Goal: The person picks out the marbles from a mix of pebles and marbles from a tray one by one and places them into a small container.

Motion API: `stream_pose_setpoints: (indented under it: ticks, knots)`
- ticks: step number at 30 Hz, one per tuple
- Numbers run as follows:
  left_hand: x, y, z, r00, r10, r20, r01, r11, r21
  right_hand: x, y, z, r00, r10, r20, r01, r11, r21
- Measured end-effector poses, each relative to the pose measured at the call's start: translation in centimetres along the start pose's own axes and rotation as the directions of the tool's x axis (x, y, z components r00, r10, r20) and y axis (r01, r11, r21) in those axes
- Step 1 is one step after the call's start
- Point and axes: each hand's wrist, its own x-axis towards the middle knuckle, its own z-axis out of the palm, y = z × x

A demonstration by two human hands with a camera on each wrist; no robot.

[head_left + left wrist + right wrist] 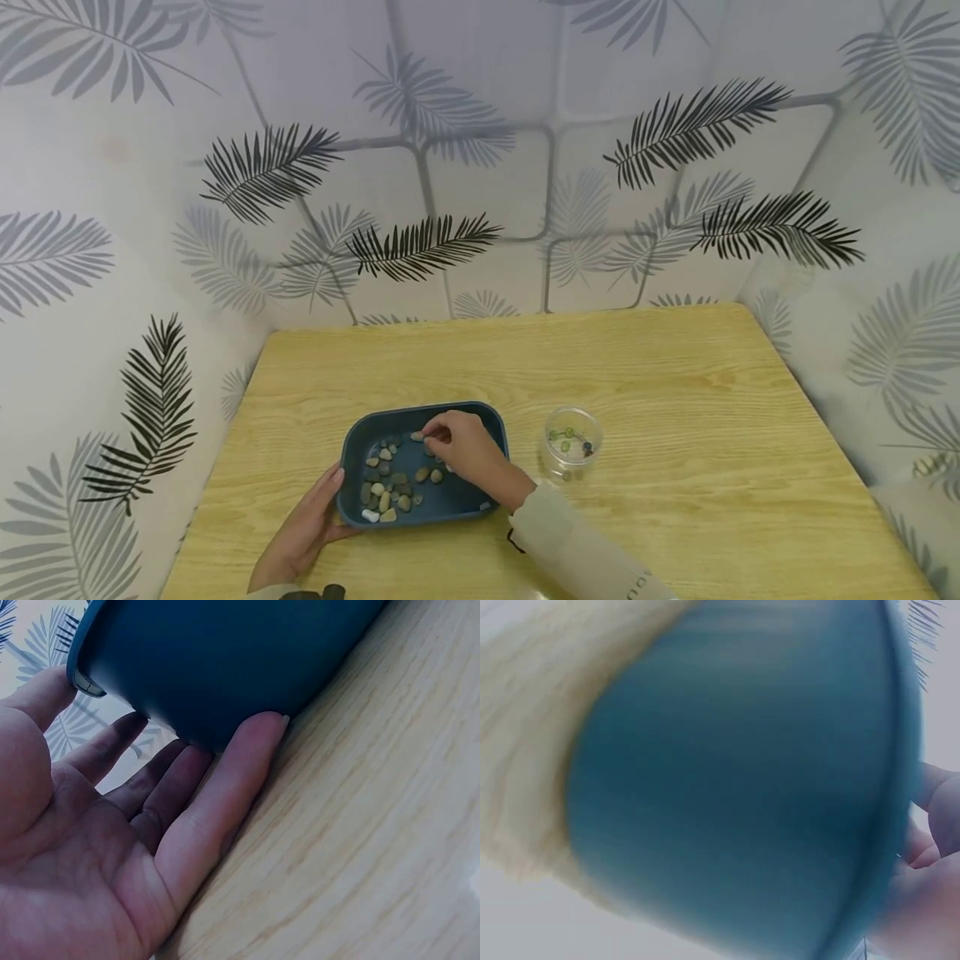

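A dark blue tub (pixel 457 504) stands on the wooden table with several pebbles (pixel 385 500) in it, mostly gathered toward its left side. My left hand (pixel 303 529) is at the tub's left end. In the left wrist view, the spread, fairly straight fingers (pixel 247 761) touch the outer wall, the lowest lying close to the tabletop. Over the inside of the tub, my right hand (pixel 468 450) pinches a small light-brown pebble (pixel 417 436) between thumb and forefinger. The tub's wall (pixel 742 772) hides most of that hand in the right wrist view, which is blurred.
Right of the tub stands a clear round plastic cup (pixel 572 440) holding several small green and dark pieces. The light wooden table (pixel 712 467) reaches back to a wall (pixel 495 275) patterned with leaves. A dark cord (pixel 514 542) hangs by the right cuff.
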Motion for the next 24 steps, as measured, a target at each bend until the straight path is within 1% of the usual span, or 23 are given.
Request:
stream_pose_setpoints:
  ticks: [5, 9, 11, 16, 20, 24]
  knots:
    - [0.1, -0.1, -0.2, 1.000, -0.003, 0.000, 0.003, 1.000, -0.013, -1.3, 0.4, -2.5, 0.996, 0.029, -0.079, -0.026, 0.999, 0.036]
    - [0.1, -0.1, -0.4, 1.000, 0.001, 0.017, -0.001, 1.000, -0.006, -2.8, 1.2, -4.6, 0.985, 0.068, -0.157, -0.060, 0.997, 0.055]
    - [0.1, 0.0, -0.3, 1.000, 0.004, 0.026, -0.004, 1.000, 0.006, -3.6, 1.6, -5.8, 0.974, 0.086, -0.209, -0.074, 0.995, 0.066]
    - [-0.1, 0.2, -0.2, 1.000, -0.007, 0.018, 0.007, 1.000, 0.008, -5.7, 2.7, -8.8, 0.941, 0.128, -0.313, -0.114, 0.991, 0.063]
    - [-0.1, 0.2, 0.0, 1.000, -0.009, 0.008, 0.009, 1.000, -0.007, -7.4, 3.6, -11.1, 0.923, 0.159, -0.350, -0.157, 0.987, 0.033]
    - [0.0, 0.1, 0.0, 1.000, -0.006, -0.007, 0.006, 1.000, -0.009, -9.0, 4.4, -12.8, 0.907, 0.204, -0.369, -0.206, 0.978, 0.034]
